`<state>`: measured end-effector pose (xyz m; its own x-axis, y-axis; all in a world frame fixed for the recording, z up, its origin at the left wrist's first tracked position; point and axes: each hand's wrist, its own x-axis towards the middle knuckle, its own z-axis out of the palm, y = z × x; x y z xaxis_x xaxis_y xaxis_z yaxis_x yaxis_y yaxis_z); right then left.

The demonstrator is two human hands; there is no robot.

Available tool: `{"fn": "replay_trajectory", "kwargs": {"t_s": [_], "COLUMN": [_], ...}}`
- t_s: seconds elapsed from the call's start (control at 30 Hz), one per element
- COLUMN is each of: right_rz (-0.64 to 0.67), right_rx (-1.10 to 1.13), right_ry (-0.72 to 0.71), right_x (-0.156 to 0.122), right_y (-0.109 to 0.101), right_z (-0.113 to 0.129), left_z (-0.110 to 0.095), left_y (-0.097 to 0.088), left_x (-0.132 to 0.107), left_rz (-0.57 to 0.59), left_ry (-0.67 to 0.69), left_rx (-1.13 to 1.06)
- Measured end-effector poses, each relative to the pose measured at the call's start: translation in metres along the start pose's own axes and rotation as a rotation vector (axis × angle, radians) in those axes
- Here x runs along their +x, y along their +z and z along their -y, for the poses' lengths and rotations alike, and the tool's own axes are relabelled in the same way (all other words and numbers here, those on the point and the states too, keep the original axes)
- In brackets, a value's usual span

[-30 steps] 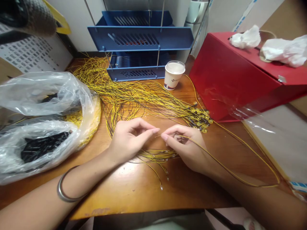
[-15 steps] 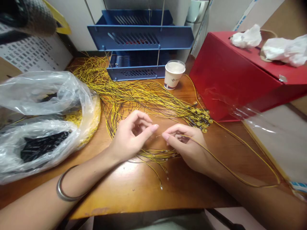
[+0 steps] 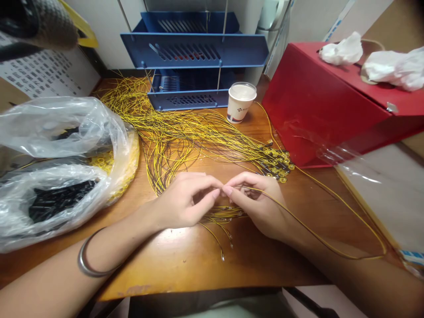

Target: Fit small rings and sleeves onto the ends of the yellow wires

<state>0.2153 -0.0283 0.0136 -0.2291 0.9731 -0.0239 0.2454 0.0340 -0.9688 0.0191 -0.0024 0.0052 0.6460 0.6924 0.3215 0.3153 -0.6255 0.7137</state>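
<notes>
My right hand (image 3: pixel 258 203) pinches the end of a thin yellow wire (image 3: pixel 318 238) that loops off to the right across the wooden table (image 3: pixel 185 265). My left hand (image 3: pixel 185 203) is closed in a pinch, its fingertips touching the right hand's at the wire end; what it holds is too small to make out. Under both hands lies a bundle of yellow wires (image 3: pixel 185 137) whose ends carry yellow ring terminals (image 3: pixel 276 163).
A clear plastic bag (image 3: pixel 59 168) of black parts and yellow rings sits at the left. Blue stacked trays (image 3: pixel 195 48) stand at the back, beside a paper cup (image 3: pixel 241 101). A red box (image 3: pixel 324 101) with white tissue occupies the right.
My left hand has moved right and closed its fingers, meeting the right hand's fingertips at the wire end. The right hand has stayed put.
</notes>
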Motion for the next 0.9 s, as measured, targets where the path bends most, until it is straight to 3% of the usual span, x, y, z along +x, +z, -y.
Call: {"fn": "replay_trajectory", "kwargs": {"t_s": [0.9], "right_rz": [0.041], "right_rx": [0.091], "right_ry": [0.089], "right_x": [0.0042], "right_y": [-0.0010], "right_z": [0.0044], "left_z": [0.0012], "left_y": [-0.0004], "left_x": [0.0009], "left_rz": [-0.005], "left_ry": [0.030], "left_rx": [-0.009]}}
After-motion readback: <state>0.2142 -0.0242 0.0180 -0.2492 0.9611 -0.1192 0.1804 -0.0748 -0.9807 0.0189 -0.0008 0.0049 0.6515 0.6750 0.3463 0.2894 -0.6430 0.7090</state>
